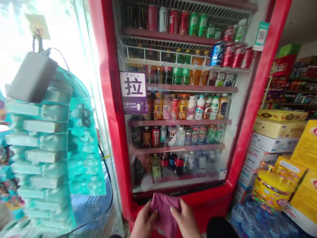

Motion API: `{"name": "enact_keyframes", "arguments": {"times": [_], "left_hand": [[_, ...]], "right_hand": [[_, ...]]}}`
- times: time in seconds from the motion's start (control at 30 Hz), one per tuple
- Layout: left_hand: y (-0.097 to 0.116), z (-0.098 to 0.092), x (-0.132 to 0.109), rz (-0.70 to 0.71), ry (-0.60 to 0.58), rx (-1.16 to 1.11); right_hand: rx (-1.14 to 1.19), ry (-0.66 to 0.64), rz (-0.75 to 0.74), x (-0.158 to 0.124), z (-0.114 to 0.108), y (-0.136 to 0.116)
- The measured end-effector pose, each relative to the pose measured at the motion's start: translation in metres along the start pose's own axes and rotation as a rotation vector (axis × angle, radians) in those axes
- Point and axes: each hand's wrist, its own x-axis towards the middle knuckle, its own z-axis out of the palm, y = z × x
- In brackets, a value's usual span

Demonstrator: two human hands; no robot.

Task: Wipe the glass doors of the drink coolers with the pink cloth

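Note:
A pink cloth (166, 211) is stretched between my two hands at the bottom of the view. My left hand (145, 219) grips its left side, thumb on top. On the right side my right hand (184, 218) pinches it the same way. Right behind the cloth stands a red drinks fridge (208, 198) with a glass door. Cans and bottles fill its shelves behind the glass. A purple and white pull sign (133, 92) is stuck at the door's left side.
At left hang turquoise packs (47, 148) and a grey box (33, 77) with a cable. Yellow cartons (304, 185), a yellow candy tub (272, 185) and wrapped water bottles (262, 221) stand at right. A dark knee (220, 228) shows at the bottom.

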Motion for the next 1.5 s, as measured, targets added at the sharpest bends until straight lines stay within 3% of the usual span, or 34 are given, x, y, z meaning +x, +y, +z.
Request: {"name": "enact_keyframes", "arguments": {"times": [0.1,0.2,0.3,0.4,0.67,0.9,1.13,1.37,1.5], "left_hand": [[0.047,-0.046,0.023,0.228,0.116,0.041],[0.093,-0.092,0.047,0.371,0.274,0.124],[0.126,-0.125,0.067,0.426,0.413,0.209],[0.144,-0.136,0.084,0.429,0.522,0.288],[0.179,-0.133,0.117,0.46,0.802,0.511],[0.192,-0.147,0.141,0.566,1.029,0.75],[0.182,-0.145,0.147,0.781,0.867,1.098],[0.149,-0.131,0.145,0.841,0.936,1.197],[0.145,-0.134,0.15,0.858,0.934,1.246]], "right_hand": [[-0.301,0.027,-0.376,0.04,0.009,-0.084],[-0.402,0.002,-0.562,0.073,0.02,-0.156],[-0.492,0.003,-0.693,0.102,0.035,-0.2],[-0.587,0.039,-0.754,0.128,0.047,-0.226],[-0.866,0.207,-0.825,0.166,0.053,-0.274],[-1.052,0.329,-0.858,0.18,0.056,-0.296],[-1.189,0.307,-0.968,0.185,0.079,-0.288],[-1.196,0.301,-1.222,0.176,0.098,-0.249],[-1.179,0.282,-1.327,0.188,0.095,-0.231]]}}
